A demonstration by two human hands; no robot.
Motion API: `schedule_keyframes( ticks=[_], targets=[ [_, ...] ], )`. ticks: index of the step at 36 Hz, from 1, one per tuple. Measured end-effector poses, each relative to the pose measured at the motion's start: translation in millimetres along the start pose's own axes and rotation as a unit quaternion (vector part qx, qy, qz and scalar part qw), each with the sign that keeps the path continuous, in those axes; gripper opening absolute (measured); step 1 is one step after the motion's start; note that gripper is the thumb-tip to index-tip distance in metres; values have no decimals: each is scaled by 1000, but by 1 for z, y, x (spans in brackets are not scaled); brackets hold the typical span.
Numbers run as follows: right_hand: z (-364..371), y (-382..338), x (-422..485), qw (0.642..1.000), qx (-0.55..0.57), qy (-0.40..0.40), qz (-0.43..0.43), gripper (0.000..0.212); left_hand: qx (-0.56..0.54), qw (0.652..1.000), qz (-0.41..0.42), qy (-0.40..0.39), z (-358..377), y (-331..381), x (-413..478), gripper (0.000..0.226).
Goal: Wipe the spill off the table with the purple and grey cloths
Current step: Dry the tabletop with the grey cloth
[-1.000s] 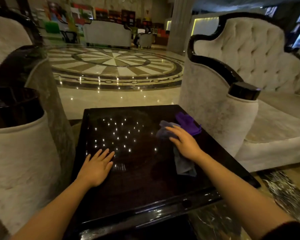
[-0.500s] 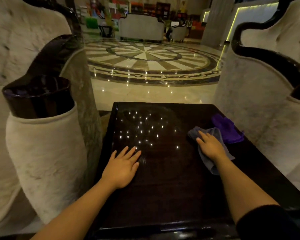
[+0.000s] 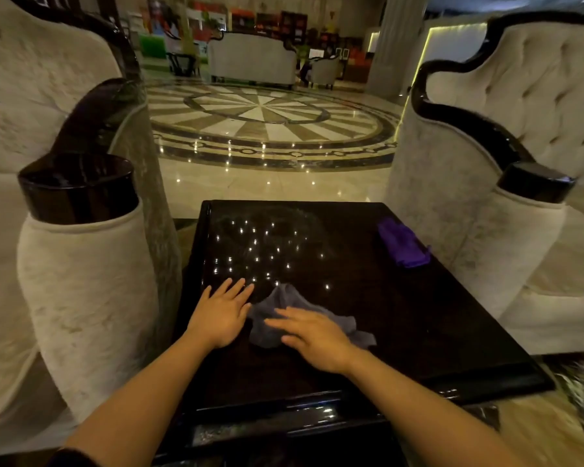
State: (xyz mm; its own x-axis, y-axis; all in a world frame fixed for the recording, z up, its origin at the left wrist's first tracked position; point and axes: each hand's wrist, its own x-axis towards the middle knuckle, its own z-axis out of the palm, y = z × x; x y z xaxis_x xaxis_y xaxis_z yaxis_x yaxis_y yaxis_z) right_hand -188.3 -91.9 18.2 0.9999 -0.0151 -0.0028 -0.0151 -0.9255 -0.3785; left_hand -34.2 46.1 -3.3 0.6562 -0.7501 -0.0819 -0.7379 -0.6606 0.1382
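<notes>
Crumpled grey cloth (image 3: 285,306), perhaps damp.

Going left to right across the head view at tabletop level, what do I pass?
Left armchair's armrest → left hand flat on the table → grey cloth → right hand pressing on it → purple cloth → right armchair's armrest.

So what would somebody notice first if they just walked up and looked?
Probably the two hands on the shiny dark table: the right hand lies flat on a crumpled grey cloth, with the left hand flat beside it. Then the bright purple cloth, lying alone near the table's far right edge.
</notes>
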Motion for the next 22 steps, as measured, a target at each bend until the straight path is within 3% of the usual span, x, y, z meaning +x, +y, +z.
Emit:
schedule_keyframes(
  ticks=[8,12,15,19,22],
  targets=[
    [11,-48,-59,995,32,1,-93,36,4,1000,2,-10,-3,-1,0,52],
    [5,-87,-68,948,193,-141,-210,26,-2,1000,-5,-13,-3,-1,3,53],
    [9,-64,-90,989,124,35,-72,29,1,1000,-11,-11,-3,-1,3,54],
    [-16,-42,-102,979,182,90,22,34,-6,1000,-28,4,-3,-2,1,57],
    [-45,-15,-96,971,152,171,75,36,-15,999,-41,18,-3,-2,-3,58]
  ],
)
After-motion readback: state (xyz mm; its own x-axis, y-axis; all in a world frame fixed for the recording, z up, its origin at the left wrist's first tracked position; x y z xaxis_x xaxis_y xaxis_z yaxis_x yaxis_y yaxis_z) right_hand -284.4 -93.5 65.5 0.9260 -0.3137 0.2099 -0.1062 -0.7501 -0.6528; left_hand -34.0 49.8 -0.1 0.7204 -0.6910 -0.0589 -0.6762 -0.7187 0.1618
